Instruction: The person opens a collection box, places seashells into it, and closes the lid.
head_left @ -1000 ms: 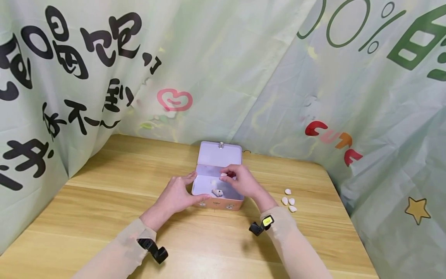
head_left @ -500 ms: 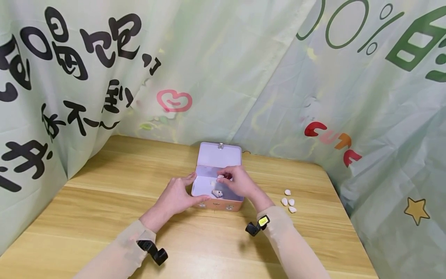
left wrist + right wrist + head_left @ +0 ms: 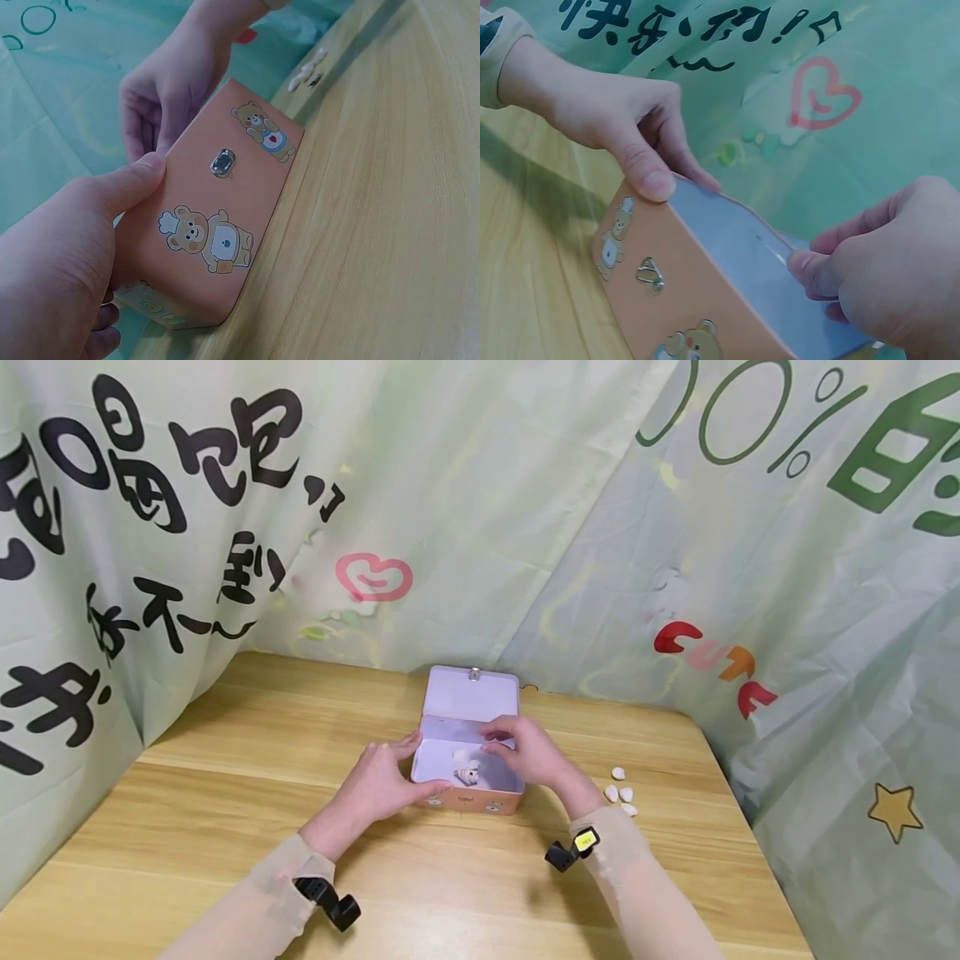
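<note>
An orange tin box (image 3: 450, 800) with bear pictures stands on the table, its pale lilac lid (image 3: 471, 693) tipped back. My left hand (image 3: 382, 777) grips the box's left end, thumb on the front rim and fingers at the side and back. Over the right part of the box, my right hand (image 3: 532, 752) has thumb and index finger parted, with nothing visible between them. Inside, a small patterned grey-and-white piece (image 3: 467, 776) lies near the front, with small white pebble-like pieces (image 3: 460, 755) beside and behind it. The front clasp plate (image 3: 223, 163) shows in the left wrist view.
Several white pebble-like pieces (image 3: 618, 773) lie on the wooden table (image 3: 300, 727) right of the box. A printed cloth (image 3: 465, 527) hangs close behind the table and along both sides. The lid stands near that cloth.
My right hand has let go of a white pebble-like piece, which now lies in the box, and has drawn back slightly to the right. My left hand keeps its hold.
</note>
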